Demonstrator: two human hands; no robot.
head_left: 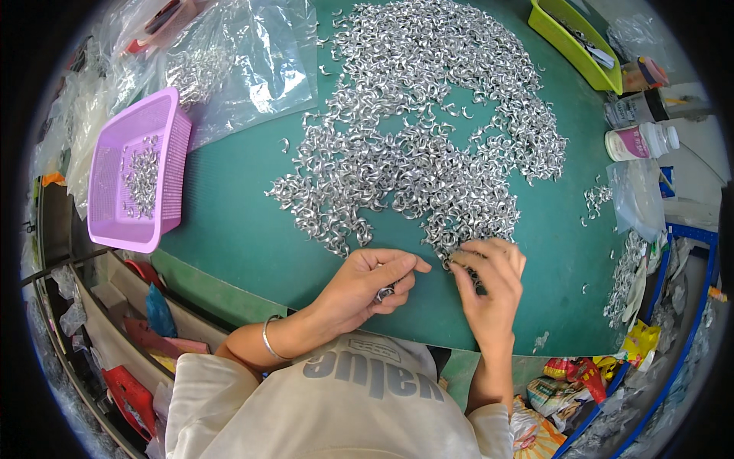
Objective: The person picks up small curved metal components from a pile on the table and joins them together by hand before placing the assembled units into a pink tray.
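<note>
1. Silver-coloured metal crescents [428, 157], small, loose, qty. v. many. Loc.: broad heap [459, 30] on green bench [245, 199], centre to far side; near edge reaches the hands.
2. Handling (est.): ea. pc. light, stiff, prob. not fragile; shiny finish, so likely slippery; curved ends may hook on neighbours. Best hold: thumb & index across mid-curve, clear of the tips.
3. Orientation: no common dir.; pcs. point every way, overlapping. Long axis of ea. runs tip to tip; tilt of single pcs. too small to tell. Heap runs lengthwise far to near, w/ bare green patches inside.
4. L. hand [367, 281]: fingers curled toward palm, thumb laid along index; dark/silver pcs. show in the curl, count can't tell. Bracelet [267, 338] on wrist.
5. R. hand [491, 279]: fingers arched, thumb opposite, at heap's near edge; can't tell if tips pinch a pc.
6. Lilac basket [173, 149], perforated, L. of heap; some crescents in bottom.
7. Clear plastic bag [260, 84], far L.; more silver pcs. in or under it, can't tell which.
8. Yellow-green tray [566, 46], far R.; contents unclear. White jar [638, 143], pink label, nearer than tray.
9. Stray crescents [625, 281], R. edge, apart from heap.
</note>
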